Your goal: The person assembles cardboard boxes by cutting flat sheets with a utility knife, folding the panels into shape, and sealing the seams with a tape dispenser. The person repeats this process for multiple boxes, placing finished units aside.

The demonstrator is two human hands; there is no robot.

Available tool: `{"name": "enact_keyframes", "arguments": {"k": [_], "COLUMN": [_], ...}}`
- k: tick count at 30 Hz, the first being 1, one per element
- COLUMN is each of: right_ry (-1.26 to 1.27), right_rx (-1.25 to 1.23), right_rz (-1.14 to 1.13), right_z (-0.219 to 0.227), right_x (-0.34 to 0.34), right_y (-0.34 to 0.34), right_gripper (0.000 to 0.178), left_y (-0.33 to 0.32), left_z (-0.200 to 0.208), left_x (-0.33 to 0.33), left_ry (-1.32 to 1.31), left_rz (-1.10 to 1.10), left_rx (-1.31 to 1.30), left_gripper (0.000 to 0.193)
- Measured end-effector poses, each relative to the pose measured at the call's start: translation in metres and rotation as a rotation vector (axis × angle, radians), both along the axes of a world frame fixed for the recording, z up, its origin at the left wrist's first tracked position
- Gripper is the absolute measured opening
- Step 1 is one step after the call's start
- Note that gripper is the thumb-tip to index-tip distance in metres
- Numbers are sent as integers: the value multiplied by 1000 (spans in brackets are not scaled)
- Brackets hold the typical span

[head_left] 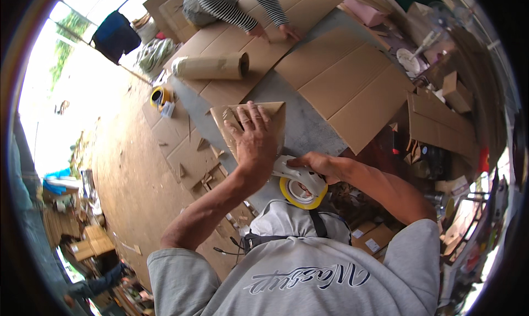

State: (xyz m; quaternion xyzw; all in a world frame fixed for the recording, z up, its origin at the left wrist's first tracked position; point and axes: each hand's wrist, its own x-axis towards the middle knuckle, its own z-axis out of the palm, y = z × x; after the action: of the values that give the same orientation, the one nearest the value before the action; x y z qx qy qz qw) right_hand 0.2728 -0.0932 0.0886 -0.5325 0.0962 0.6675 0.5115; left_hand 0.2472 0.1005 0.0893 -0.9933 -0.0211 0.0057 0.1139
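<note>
A small folded cardboard box [276, 119] stands at the near edge of the grey work surface [311, 116]. Across its top lies my left hand [254, 137], fingers stretched out and pressing on the cardboard. My right hand [320, 165] is wrapped round a white tape dispenser [297, 175] close in front of my body. The dispenser carries a yellow-edged roll of tape [305, 205] and sits against the near side of the box. Part of my right hand's grip is hidden behind the dispenser.
Beyond the box lie a cardboard tube [209, 66] and large flat cardboard sheets [347, 85]. Another person's hands [289, 32] touch a sheet at the far side. A second yellow tape dispenser [160, 97] is at the left. Cardboard scraps [206, 178] litter the left; clutter fills the right.
</note>
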Motion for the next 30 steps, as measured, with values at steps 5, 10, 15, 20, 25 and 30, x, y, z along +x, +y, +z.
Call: {"name": "enact_keyframes", "arguments": {"k": [5, 10, 15, 20, 25, 30], "right_ry": [5, -203, -466, -513, -762, -308], "right_rx": [-60, 42, 124, 214, 14, -169], "right_rz": [236, 658, 958, 355, -40, -845], "right_z": [3, -16, -70, -133, -178, -164], "right_x": [8, 6, -33, -43, -85, -128], "right_y": [14, 35, 43, -33, -120, -161], "right_gripper": [47, 50, 53, 58, 42, 43], "left_y": [-4, -6, 14, 26, -15, -88], "left_z": [-5, 3, 20, 19, -2, -107], "left_x": [-47, -50, -23, 75, 218, 234], "left_ry": [-68, -95, -83, 0, 556, 561], "left_rz": [-31, -55, -178, -394, -335, -480], "left_rx": [17, -28, -35, -84, 73, 164], "left_gripper": [64, 69, 78, 81, 97, 76]}}
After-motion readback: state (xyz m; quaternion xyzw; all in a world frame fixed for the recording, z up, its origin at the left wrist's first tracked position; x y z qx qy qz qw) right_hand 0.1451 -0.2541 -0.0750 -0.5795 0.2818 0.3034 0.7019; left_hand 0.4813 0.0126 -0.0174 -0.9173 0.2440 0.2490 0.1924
